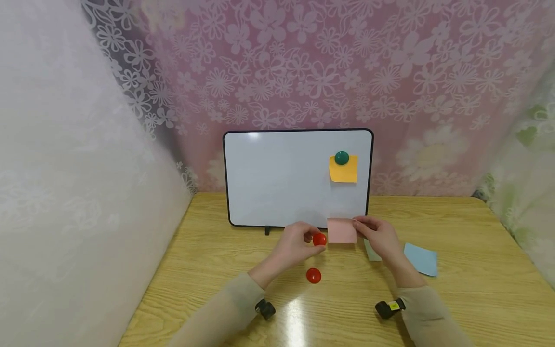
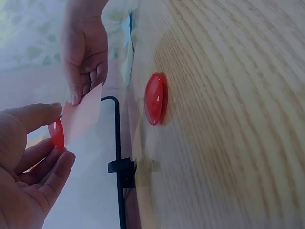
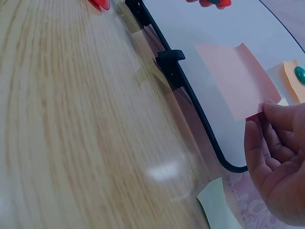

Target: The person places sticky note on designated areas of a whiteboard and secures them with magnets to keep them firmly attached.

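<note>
Between thumb and fingers, my left hand [image 1: 298, 243] holds a round red magnet [image 1: 319, 239] just left of a pink sticky note [image 1: 341, 231]. My right hand [image 1: 381, 239] pinches that note by its right edge, in front of the board's lower edge. The left wrist view shows the held magnet [image 2: 56, 133] close beside the pink note [image 2: 83, 114]; whether they touch I cannot tell. A second red magnet [image 1: 314, 275] lies on the table below my left hand. On the whiteboard [image 1: 277, 178], a green magnet [image 1: 341, 157] sits over the top of an orange sticky note [image 1: 344, 172].
A blue sticky note [image 1: 421, 260] lies on the wooden table [image 1: 208, 289] to the right of my right hand. Partly behind that hand is a pale green note [image 1: 371, 251]. The board stands on small black feet [image 1: 267, 230] before a floral curtain [image 1: 277, 67].
</note>
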The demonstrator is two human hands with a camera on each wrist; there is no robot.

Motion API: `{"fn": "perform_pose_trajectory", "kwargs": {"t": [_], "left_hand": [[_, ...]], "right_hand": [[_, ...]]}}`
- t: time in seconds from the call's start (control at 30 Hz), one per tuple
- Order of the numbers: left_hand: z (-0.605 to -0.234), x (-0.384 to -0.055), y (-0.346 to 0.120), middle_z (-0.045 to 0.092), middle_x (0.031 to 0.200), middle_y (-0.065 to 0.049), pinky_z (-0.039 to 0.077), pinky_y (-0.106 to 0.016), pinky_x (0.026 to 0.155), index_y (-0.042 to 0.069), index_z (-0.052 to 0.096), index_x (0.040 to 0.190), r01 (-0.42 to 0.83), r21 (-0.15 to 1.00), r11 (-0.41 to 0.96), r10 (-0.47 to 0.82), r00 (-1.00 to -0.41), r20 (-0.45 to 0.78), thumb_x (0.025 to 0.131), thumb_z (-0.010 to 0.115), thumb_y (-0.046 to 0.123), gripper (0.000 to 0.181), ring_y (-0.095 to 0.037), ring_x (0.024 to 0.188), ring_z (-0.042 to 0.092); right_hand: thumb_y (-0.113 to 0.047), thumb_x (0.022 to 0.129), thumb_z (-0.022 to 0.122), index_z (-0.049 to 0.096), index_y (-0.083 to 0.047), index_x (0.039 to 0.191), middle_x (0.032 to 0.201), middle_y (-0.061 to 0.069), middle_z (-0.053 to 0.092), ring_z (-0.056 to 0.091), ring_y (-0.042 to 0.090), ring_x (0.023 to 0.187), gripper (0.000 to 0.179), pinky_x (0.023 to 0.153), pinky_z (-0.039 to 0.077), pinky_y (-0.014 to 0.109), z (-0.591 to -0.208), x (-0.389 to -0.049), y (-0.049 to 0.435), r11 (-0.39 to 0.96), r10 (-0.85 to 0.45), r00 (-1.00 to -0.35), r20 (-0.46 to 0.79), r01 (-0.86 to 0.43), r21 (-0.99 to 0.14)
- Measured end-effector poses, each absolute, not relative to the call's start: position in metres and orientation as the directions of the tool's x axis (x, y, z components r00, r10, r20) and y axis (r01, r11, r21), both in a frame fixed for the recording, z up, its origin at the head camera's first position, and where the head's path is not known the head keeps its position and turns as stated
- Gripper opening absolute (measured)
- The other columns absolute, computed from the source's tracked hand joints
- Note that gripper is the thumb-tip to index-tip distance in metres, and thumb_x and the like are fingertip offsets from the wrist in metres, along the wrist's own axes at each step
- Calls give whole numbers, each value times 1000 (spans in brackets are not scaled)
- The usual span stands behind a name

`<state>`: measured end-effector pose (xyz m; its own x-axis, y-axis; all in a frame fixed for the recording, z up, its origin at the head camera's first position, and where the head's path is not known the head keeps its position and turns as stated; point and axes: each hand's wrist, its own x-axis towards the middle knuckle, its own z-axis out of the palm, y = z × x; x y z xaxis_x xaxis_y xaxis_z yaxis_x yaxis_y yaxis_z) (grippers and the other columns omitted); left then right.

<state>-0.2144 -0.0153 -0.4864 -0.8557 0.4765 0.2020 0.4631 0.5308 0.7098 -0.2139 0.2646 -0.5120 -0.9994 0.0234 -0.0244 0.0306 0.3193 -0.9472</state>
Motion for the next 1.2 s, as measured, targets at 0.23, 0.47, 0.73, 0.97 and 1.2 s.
{"fn": "perform_pose_trajectory", "kwargs": {"t": [0.23, 0.47, 0.73, 0.97, 1.2], "left_hand": [[-490, -217, -7, 70, 99, 2, 52, -19, 76, 8, 80, 111, 462, 708, 534, 474, -857, 202, 89, 91, 21, 27, -10, 86, 62], [-489, -222, 2, 70, 99, 4, 51, -20, 77, 8, 81, 114, 466, 705, 535, 468, -858, 212, 90, 90, 22, 28, -12, 89, 63], [-485, -234, 10, 68, 93, 2, 49, -19, 72, 8, 80, 111, 511, 673, 534, 469, -842, 268, 90, 89, 22, 26, -14, 83, 59], [-480, -239, 12, 69, 99, 2, 50, -19, 75, 8, 80, 112, 514, 640, 571, 457, -847, 272, 92, 88, 24, 26, -12, 87, 59], [-474, -244, 14, 70, 109, 0, 51, -17, 77, 8, 78, 116, 519, 609, 599, 447, -848, 284, 94, 86, 25, 29, -11, 91, 59]], "right_hand": [[-38, 109, 65, 63, 2, 143, 135, 20, 69, 70, 6, 105, 52, 97, 59, 34, -512, -217, 262, 326, 39, -999, -32, 43, -944], [-40, 108, 66, 65, 1, 142, 134, 20, 69, 71, 12, 108, 53, 97, 58, 33, -510, -220, 260, 331, 49, -999, -23, 38, -943], [-37, 108, 67, 64, 4, 141, 135, 22, 69, 72, 2, 101, 52, 99, 58, 37, -511, -225, 260, 275, 65, -998, -23, 40, -960], [-36, 108, 68, 64, 5, 140, 130, 22, 71, 73, 3, 97, 52, 95, 60, 35, -511, -229, 260, 270, 69, -998, -6, 25, -963], [-32, 109, 66, 64, 7, 138, 128, 23, 70, 73, 4, 95, 49, 92, 61, 31, -508, -231, 258, 246, 79, -997, -7, 26, -969]]}}
